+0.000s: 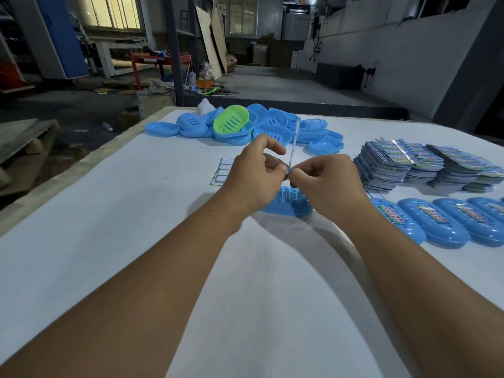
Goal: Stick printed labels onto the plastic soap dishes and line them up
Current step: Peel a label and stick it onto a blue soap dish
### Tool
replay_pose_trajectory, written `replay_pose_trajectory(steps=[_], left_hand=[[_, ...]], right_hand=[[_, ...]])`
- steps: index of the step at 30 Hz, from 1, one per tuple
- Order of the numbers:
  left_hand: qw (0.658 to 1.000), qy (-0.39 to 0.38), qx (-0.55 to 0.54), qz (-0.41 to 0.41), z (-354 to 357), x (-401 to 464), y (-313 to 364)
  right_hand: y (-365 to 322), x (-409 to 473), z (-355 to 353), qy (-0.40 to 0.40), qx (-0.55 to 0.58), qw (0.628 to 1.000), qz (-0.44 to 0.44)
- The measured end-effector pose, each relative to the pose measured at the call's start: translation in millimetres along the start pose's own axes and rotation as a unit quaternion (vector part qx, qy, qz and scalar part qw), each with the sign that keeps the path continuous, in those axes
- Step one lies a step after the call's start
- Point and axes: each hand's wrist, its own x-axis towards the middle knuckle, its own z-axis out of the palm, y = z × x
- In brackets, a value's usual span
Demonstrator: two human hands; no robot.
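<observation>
Head view shows my left hand [255, 173] and my right hand [326, 178] close together, both pinching the bottom end of a thin label strip [294, 144] that stands edge-on. I think I am peeling a label off. I should pull slowly so it does not curl or stick to my fingers. One blue soap dish [286, 204] waits on the table [136, 241] under my hands, half hidden. Finished labelled dishes [433, 222] line up on my right, cut off at the edge. I cannot see the label's print.

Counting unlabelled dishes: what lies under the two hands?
One blue soap dish lies on the table beneath the left hand and right hand. Its middle and far edge are covered.
</observation>
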Motion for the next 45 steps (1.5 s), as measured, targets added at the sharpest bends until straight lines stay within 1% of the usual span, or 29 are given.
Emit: replay_pose_trajectory(steps=[2,5,7,9,11,14,16,18,22,26,31,35,38,45], left_hand=[[1.000,0.008,-0.009,0.001,-2.2,2.1,1.3],[0.998,0.026,-0.045,-0.039,-3.5,5.8,4.3],[0.995,0.033,-0.071,-0.070,-4.1,7.3,5.6],[0.991,0.038,-0.087,-0.089,-4.6,8.7,5.9],[0.990,0.044,-0.094,-0.099,-4.8,9.3,5.8],[0.990,0.044,-0.088,-0.101,-5.4,8.6,5.8],[0.993,0.042,-0.065,-0.093,-6.0,7.8,5.6],[0.995,0.034,-0.040,-0.079,-5.6,7.6,5.5],[0.998,0.006,-0.034,-0.061,-2.6,5.5,5.6],[0.999,0.011,-0.024,-0.044,-3.6,4.0,2.8],[0.998,0.041,0.045,0.007,-4.6,1.7,-1.2],[0.994,0.037,0.091,0.051,-7.7,-1.7,1.7],[0.992,0.036,0.103,0.055,-8.3,-3.0,3.5],[0.989,0.051,0.136,0.024,-7.9,-3.8,6.6]], right_hand=[[2.5,3.1,-0.8,0.016,0.014,1.000,0.001],[9.4,11.4,-5.1,0.028,0.019,0.999,0.025],[12.9,13.3,-8.2,0.007,0.053,0.997,0.058],[12.3,11.6,-9.7,-0.031,0.114,0.989,0.085],[9.1,9.8,-10.4,-0.066,0.150,0.983,0.087],[3.6,7.7,-13.7,-0.100,0.205,0.969,0.097],[1.0,4.9,-15.5,-0.127,0.251,0.954,0.105],[-0.8,2.5,-15.7,-0.143,0.271,0.946,0.104],[-1.2,2.0,-14.7,-0.131,0.270,0.949,0.100],[-0.2,3.0,-13.9,-0.118,0.261,0.953,0.096],[3.3,4.3,-12.3,-0.107,0.236,0.962,0.082],[4.7,4.4,-12.0,-0.098,0.209,0.971,0.069],[4.8,3.7,-12.3,-0.098,0.201,0.973,0.061],[4.6,2.1,-7.8,-0.085,0.164,0.982,0.030]])
